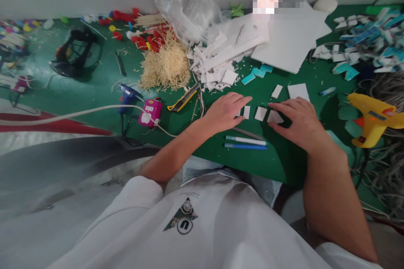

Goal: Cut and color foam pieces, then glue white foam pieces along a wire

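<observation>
My left hand (225, 111) is low over the green table, thumb and fingers apart. Beside its fingertips lies a narrow white foam piece (246, 112); another bit of white shows partly under the hand. My right hand (296, 122) has thumb and forefinger at opposite edges of a small white foam piece (274, 117). Between the hands, a squarish white foam piece (260, 114) lies flat. Just beyond are a small white strip (277, 91) and a larger white block (299, 91), partly behind my right hand. Nearer my body lie a white pen (246, 140), a blue pen (245, 146) and a thin grey rod (248, 133).
A yellow glue gun (374, 117) stands at right by tangled grey cord (386, 168). Left are a yellow-black box cutter (184, 97), a pink power box (150, 112) and a blue glue gun (128, 94). Behind lie foam scraps (217, 69), wood shavings (168, 65) and white sheets (287, 46).
</observation>
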Demonstrator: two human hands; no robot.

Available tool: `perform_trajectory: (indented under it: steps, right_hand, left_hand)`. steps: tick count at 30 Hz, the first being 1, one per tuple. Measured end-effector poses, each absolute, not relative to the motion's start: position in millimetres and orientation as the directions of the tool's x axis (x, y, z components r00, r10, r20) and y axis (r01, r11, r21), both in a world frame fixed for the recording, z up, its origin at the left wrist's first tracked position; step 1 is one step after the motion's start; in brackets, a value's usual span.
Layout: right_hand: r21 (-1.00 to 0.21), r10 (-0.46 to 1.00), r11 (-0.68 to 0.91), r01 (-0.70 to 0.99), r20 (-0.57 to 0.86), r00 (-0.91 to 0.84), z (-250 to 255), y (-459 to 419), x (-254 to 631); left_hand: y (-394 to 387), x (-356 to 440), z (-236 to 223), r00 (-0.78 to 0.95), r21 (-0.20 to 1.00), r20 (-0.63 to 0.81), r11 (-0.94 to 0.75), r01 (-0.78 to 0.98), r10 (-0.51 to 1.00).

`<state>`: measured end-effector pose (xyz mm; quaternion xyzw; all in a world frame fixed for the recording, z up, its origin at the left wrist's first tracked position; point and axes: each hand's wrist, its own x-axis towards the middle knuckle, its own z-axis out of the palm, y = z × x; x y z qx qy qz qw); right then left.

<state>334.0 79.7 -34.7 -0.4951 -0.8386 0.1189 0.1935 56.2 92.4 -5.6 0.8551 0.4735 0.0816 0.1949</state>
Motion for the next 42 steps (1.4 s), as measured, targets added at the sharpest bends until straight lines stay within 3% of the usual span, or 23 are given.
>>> perform_trajectory:
  steps: [6, 10, 21, 27, 36, 42]
  right_hand:
    - [-0.437, 0.903, 0.423, 0.794, 0.27, -0.333, -26, 80, 333]
    - [-0.43, 0.901, 0.417, 0.8, 0.311, -0.302, -21, 82, 335]
    - [-0.437, 0.892, 0.434, 0.788, 0.333, -0.306, -22, 82, 333]
    - [-0.466, 0.911, 0.399, 0.79, 0.302, -0.281, -23, 82, 332]
    - [-0.495, 0.921, 0.379, 0.782, 0.286, -0.264, -23, 82, 328]
    - [-0.501, 0.924, 0.367, 0.784, 0.296, -0.244, -25, 83, 330]
  left_hand:
    - [76, 3, 7, 0.03, 0.298, -0.045, -0.015, 0.955, 0.999]
    - [70, -19, 9, -0.132, 0.227, -0.142, 0.162, 0.96, 0.981]
    - [69, -27, 10, -0.221, 0.182, -0.251, 0.27, 0.945, 0.942]
    - [63, -36, 16, -0.28, 0.142, -0.194, 0.309, 0.94, 0.94]
    - [69, -16, 7, -0.139, 0.197, -0.104, 0.157, 0.968, 0.985]
    - [79, -22, 6, -0.192, 0.18, -0.11, 0.209, 0.961, 0.975]
